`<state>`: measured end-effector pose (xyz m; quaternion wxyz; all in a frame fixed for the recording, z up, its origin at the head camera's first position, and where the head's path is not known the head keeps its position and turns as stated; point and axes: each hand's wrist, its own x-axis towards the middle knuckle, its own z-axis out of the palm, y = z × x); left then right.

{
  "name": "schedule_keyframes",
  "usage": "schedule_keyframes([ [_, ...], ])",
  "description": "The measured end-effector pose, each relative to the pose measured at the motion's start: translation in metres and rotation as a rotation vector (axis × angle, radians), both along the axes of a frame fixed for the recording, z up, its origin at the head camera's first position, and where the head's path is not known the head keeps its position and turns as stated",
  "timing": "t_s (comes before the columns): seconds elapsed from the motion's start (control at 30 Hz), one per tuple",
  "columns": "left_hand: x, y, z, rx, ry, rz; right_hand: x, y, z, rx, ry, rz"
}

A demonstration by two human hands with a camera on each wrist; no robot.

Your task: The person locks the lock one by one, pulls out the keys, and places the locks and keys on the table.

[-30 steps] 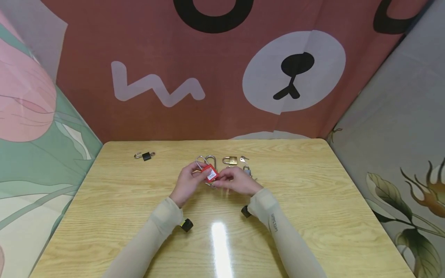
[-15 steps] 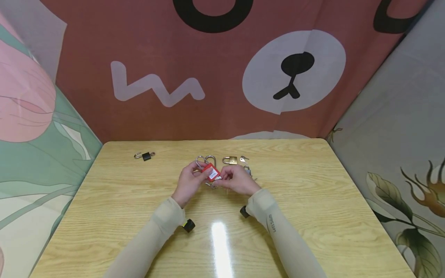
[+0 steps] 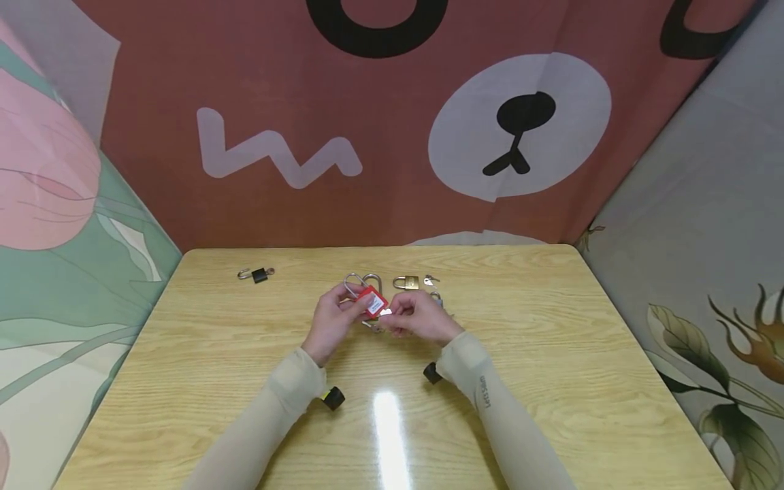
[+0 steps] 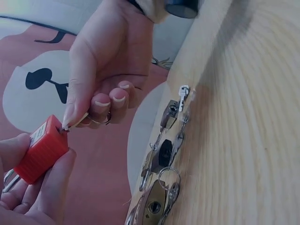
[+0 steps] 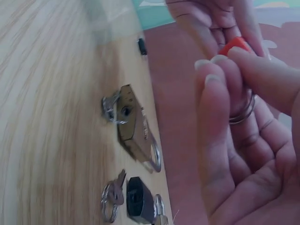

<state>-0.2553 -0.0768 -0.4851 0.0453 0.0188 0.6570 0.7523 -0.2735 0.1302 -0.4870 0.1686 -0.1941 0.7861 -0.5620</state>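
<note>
My left hand [image 3: 333, 323] grips a red padlock [image 3: 373, 302] with a white label, holding it above the table with its long shackle pointing up and away. My right hand [image 3: 422, 318] pinches a silver key [image 3: 385, 312] between thumb and forefinger. That key touches the keyhole end of the padlock; how deep it sits cannot be made out. A metal key ring [image 4: 101, 120] hangs by the right fingers in the left wrist view. In the right wrist view the fingers hide most of the padlock and key.
Behind the hands lie a brass padlock [image 3: 409, 282], small keys [image 3: 431, 280], a grey padlock [image 3: 436, 298] and a steel shackle [image 3: 372, 279]. More keys [image 3: 371, 327] lie below the red padlock. A black padlock [image 3: 260, 275] with an unfastened shackle lies far left.
The silver key between the right fingers has come into view and turned its flat side upward. The red padlock has shifted very slightly right; both arms stay nearly still.
</note>
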Motion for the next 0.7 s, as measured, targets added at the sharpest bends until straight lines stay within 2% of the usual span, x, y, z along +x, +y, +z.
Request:
schedule_keyframes([
  [0.27,-0.002,0.002,-0.005,0.037,-0.005,0.008,-0.001,0.006,0.002,-0.023,-0.079,0.033],
  [0.37,-0.010,-0.007,-0.005,0.099,0.000,0.049,-0.002,0.012,0.000,-0.003,-0.085,0.053],
  [0.47,-0.019,-0.019,-0.005,0.154,0.020,0.122,-0.002,0.023,-0.006,0.013,-0.100,0.060],
  [0.53,-0.023,-0.027,-0.004,0.155,0.023,0.155,-0.001,0.029,-0.010,0.018,-0.110,0.052],
  [0.7,-0.022,-0.036,-0.002,0.129,-0.006,0.155,-0.003,0.038,-0.014,0.045,-0.080,0.017],
])
